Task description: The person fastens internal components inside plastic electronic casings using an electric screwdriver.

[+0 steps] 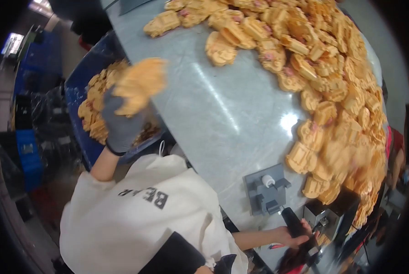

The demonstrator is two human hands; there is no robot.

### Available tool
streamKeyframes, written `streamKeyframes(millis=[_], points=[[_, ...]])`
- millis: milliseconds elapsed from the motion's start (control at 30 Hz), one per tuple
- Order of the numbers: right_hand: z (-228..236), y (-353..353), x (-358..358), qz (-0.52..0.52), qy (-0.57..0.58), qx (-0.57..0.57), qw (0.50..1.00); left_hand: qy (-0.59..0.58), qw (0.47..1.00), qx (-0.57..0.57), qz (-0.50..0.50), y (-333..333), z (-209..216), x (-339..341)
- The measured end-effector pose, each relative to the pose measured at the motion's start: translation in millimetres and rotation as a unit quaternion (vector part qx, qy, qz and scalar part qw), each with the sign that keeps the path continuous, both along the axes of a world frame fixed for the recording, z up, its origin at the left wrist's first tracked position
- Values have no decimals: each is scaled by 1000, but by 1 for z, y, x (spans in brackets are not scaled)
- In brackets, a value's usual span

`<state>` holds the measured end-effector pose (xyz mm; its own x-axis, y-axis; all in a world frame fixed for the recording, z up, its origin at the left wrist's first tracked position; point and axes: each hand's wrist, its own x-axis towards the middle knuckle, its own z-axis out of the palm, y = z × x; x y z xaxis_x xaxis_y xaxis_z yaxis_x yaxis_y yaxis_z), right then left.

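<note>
My left hand [121,121], in a grey glove, is closed on an orange-yellow moulded piece [143,82], blurred by motion. It is above a blue bin [79,86] that contains similar moulded pieces [94,105]. At the lower right my bare right hand [296,235] wraps around the black handle of a slim tool [292,219]; its thin metal end points at a grey fixture [266,192] on the table. A white round part [268,181] sits on that fixture. The tool's exact kind is unclear.
A large heap of orange-yellow moulded pieces [323,68], some with pinkish patches, spreads along the far and right sides of the grey metal table [191,100]. A metal-and-black box [330,217] stands beside my right hand. Another person's arm [398,164] shows at the right edge.
</note>
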<state>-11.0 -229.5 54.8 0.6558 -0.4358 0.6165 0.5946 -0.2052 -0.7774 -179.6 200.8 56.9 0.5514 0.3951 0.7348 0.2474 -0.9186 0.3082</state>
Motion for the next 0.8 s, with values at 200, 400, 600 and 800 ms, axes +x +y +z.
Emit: streamKeyframes(millis=[200,400,600,800], points=[[9,25,13,-100,17,-1,995,133,843,-311,418,79,-120,-125],[6,34,7,-180,55,-27,982,0,960,-279,38,12,10,129],[11,43,-8,-149,7,45,988,37,991,-126,-32,-8,-50,163],[0,30,-12,-189,26,-3,982,132,834,-414,-340,-104,-2,158]])
